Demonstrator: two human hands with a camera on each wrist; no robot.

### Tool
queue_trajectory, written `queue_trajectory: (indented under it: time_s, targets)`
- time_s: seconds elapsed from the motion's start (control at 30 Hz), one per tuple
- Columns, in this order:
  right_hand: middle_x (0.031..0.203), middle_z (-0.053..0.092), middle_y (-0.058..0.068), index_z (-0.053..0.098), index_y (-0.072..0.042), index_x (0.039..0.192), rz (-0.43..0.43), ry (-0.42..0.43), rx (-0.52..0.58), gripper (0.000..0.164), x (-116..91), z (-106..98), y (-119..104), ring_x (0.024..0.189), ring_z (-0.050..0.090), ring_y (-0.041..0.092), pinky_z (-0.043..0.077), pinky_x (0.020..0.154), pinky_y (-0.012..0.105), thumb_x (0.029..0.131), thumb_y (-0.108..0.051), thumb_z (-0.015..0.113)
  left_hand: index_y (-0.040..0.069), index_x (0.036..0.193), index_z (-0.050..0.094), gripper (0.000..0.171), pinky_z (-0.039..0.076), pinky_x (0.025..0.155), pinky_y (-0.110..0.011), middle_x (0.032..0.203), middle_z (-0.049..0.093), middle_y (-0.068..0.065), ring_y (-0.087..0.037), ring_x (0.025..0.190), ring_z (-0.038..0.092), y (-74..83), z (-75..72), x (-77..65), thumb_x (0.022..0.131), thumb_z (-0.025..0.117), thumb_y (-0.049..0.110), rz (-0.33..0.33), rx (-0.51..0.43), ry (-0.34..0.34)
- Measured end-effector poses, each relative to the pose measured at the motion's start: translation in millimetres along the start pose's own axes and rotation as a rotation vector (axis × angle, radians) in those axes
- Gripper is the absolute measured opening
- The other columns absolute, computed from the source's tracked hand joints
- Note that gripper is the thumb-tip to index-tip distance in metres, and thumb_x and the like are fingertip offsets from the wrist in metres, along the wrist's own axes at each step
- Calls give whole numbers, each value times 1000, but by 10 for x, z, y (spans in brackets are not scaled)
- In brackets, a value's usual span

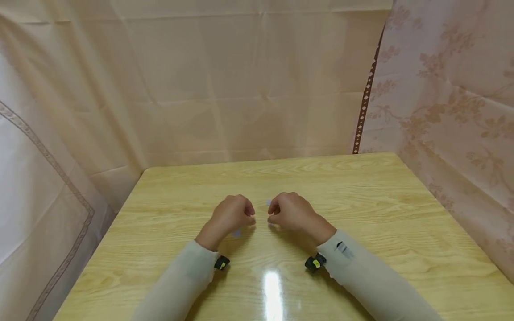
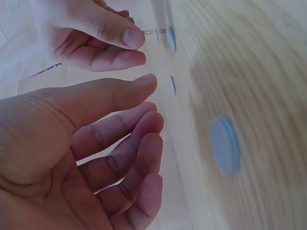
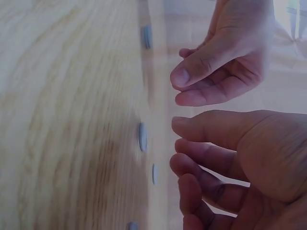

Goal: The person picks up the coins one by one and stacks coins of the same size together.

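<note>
My left hand and right hand face each other over the middle of the table, a small gap between their fingertips. Both have loosely bent fingers with nothing between them. Several small, flat, pale blue-grey discs lie on the wood. Nearest the left hand, one disc shows beside its wrist, and large in the left wrist view as a round disc. Another disc lies just beyond the right fingertips. A further one is partly hidden under the right hand. In the right wrist view, a disc stands apart from the fingers.
The wood-grain table carries a bright light reflection near its front. A beige curtain hangs behind its far edge, with a floral curtain on the right and pale cloth on the left. Dark bands circle both wrists.
</note>
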State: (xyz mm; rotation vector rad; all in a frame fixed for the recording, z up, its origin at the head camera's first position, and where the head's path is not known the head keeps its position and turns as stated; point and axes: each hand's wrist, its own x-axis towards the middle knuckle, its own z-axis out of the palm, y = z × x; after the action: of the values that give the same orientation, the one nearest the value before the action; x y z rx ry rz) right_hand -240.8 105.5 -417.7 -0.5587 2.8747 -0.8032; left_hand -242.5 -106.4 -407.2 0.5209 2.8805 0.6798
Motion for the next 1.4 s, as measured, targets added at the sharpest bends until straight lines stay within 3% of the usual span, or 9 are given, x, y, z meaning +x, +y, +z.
queue_trajectory:
  time_s: [0.23, 0.43, 0.67, 0.97, 1.4]
  targets:
    - [76, 70, -12, 80, -21, 90, 9, -65, 64, 8, -6, 28, 105, 64, 61, 11, 50, 62, 30, 86, -25, 85, 21, 89, 79, 11, 54, 66, -36, 92, 75, 6, -15, 77, 65, 99, 122, 63, 82, 87, 23, -39, 22, -41]
    - [84, 73, -11, 81, -19, 93, 25, -76, 49, 11, -7, 49, 151, 69, 63, 11, 52, 66, 31, 84, -22, 86, 24, 78, 78, 10, 50, 58, -35, 86, 72, 10, -14, 73, 62, 152, 220, 85, 80, 87, 23, -24, 73, -43]
    - [84, 74, -12, 81, -22, 86, 0, -88, 29, 5, 7, 87, 187, 75, 65, 8, 55, 70, 32, 84, -22, 86, 25, 83, 81, 9, 53, 62, -39, 95, 77, 8, -15, 82, 67, 242, 272, 90, 80, 89, 22, -28, 104, -52]
    - [83, 75, -13, 83, -21, 86, 3, -74, 18, 4, 15, 102, 164, 78, 65, 8, 55, 73, 33, 85, -21, 86, 26, 82, 81, 9, 56, 64, -41, 93, 77, 9, -15, 80, 68, 302, 305, 118, 79, 89, 21, -49, 138, -61]
    - [81, 75, -14, 83, -22, 85, -16, -73, 28, 4, 18, 110, 177, 76, 64, 8, 54, 72, 32, 85, -23, 86, 22, 77, 76, 13, 53, 61, -36, 87, 73, 7, -14, 74, 63, 252, 327, 154, 80, 88, 17, -41, 48, -65]
